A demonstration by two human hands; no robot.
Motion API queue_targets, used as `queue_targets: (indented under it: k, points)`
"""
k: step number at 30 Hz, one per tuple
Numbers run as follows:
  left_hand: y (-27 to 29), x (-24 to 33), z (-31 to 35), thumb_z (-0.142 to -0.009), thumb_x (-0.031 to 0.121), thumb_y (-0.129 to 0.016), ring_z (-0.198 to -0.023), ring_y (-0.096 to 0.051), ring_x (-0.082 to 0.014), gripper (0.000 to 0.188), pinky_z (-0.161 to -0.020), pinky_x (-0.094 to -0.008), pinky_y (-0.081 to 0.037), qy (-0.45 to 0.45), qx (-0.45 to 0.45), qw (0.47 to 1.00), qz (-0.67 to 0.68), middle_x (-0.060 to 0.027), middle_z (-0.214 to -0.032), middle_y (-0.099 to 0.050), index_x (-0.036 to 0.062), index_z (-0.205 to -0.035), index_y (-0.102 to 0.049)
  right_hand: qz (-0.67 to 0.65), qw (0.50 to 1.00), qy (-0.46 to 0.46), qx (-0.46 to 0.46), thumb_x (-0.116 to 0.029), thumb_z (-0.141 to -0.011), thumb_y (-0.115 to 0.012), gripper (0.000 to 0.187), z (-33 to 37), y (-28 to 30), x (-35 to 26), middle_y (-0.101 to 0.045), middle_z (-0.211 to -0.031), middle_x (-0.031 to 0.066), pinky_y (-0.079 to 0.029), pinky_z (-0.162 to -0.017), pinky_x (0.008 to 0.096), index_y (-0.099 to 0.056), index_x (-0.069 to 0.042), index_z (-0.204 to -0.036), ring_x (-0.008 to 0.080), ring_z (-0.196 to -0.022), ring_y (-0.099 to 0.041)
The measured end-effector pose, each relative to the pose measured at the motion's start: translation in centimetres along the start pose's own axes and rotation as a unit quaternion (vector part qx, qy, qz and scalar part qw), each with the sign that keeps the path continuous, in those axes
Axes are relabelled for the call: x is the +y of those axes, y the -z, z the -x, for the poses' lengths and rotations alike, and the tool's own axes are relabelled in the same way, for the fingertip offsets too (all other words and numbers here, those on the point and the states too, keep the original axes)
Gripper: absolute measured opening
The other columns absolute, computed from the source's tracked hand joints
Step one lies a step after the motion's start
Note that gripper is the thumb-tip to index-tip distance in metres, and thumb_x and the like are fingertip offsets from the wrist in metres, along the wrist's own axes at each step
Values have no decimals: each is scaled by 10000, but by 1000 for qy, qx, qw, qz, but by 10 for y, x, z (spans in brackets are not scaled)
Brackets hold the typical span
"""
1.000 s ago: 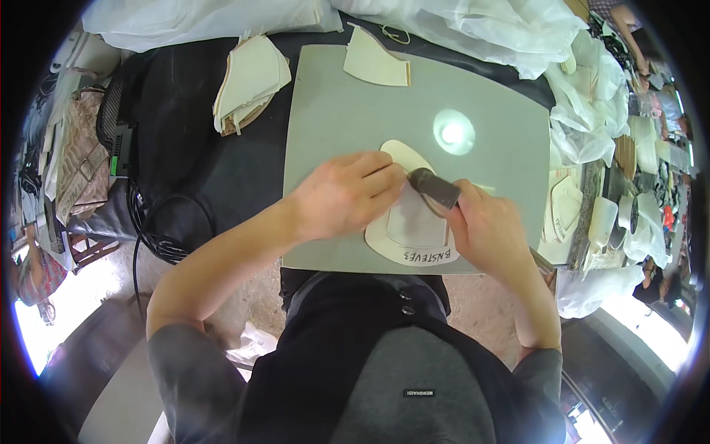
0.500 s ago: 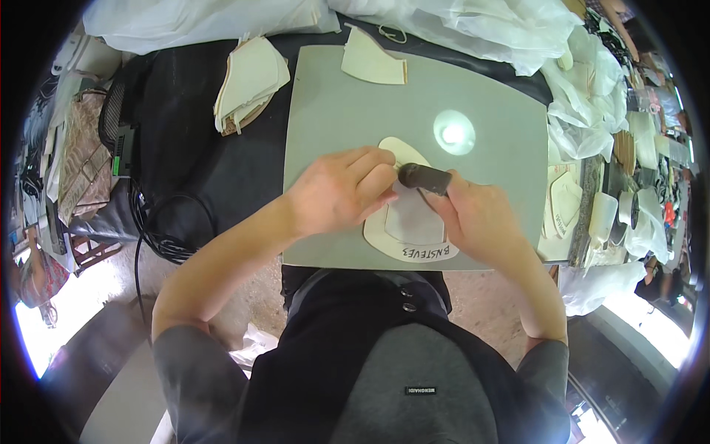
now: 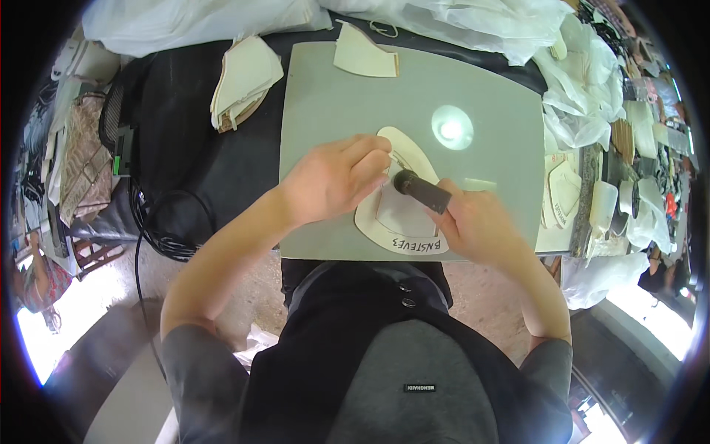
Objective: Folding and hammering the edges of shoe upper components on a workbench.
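Fingers [image 3: 448, 189] of our right hand [image 3: 479, 223] gripped a dark tool [image 3: 424, 192], its rounded end over the upper part of a white template [image 3: 383, 234] on a grey-green board [image 3: 314, 96]. Our left hand [image 3: 325, 181] was bent at the template's upper left edge, its fingers curled together; we could not tell whether they pinched anything. The template lay near the board's close edge, a smaller pale piece [image 3: 411, 216] within its outline and dark lettering along its lower rim. Beyond our hands, a cream panel [image 3: 365, 56] sat at the board's far edge. To our left, a stack of panels [image 3: 250, 74] rested on the black surface [image 3: 174, 96], with a coiled cable [image 3: 157, 240] nearer us and white plastic sheeting [image 3: 473, 26] heaped along the far side.
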State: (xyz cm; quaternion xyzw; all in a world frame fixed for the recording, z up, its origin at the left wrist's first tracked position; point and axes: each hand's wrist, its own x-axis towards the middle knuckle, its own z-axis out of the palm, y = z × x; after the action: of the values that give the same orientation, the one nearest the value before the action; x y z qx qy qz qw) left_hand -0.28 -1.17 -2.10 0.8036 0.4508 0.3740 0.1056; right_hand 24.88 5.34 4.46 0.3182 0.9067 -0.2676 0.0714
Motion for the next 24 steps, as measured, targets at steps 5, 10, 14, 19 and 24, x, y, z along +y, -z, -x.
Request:
queue_targets:
  k: [5, 10, 14, 19, 24]
  points:
    - [5, 16, 4, -779, 60, -806, -897, -683, -326, 291, -746, -379, -573, 57, 17, 998, -31, -132, -1145, -667, 50, -1021, -645, -34, 968, -59, 240, -239, -1011, -592, 239, 20, 10, 18, -624, -664, 137, -493, -568, 438, -580, -22, -1111, 348, -582, -641]
    - [-7, 75, 19, -807, 323, -794, -1263, -535, -349, 491, -1090, -535, -407, 231, 10, 964, -130, -117, -1271, -599, -19, -1143, -681, -26, 922, -203, 328, -279, -969, -698, 447, 28, -9, 43, -674, -898, 193, -497, -584, 418, -536, 0, -1278, 341, -675, -667]
    - [-36, 99, 20, -782, 230, -833, -1309, -497, -376, 542, -1119, -594, -343, 250, 38, 957, -142, -125, -1313, -589, -44, -1215, -658, 4, 927, -122, 354, -387, -904, -768, 660, 33, -38, 22, -698, -1040, 200, -534, -630, 418, -497, 12, -1354, 360, -794, -705]
    - [-49, 106, 12, -802, 90, -776, -1304, -485, -368, 452, -1125, -566, -342, 295, 102, 948, -56, -126, -1320, -562, -29, -1215, -635, -37, 955, -163, 245, -499, -797, -827, 880, 37, -48, 9, -700, -1116, 206, -555, -668, 433, -452, 12, -1407, 386, -856, -710]
    - [-54, 105, -1, -806, 28, -733, -1313, -492, -380, 277, -1143, -625, -249, 320, 119, 939, 38, -111, -1192, -626, 49, -1057, -619, -40, 948, -172, 263, -483, -811, -820, 860, 39, -49, 9, -705, -1087, 205, -551, -654, 436, -447, 8, -1410, 391, -826, -706]
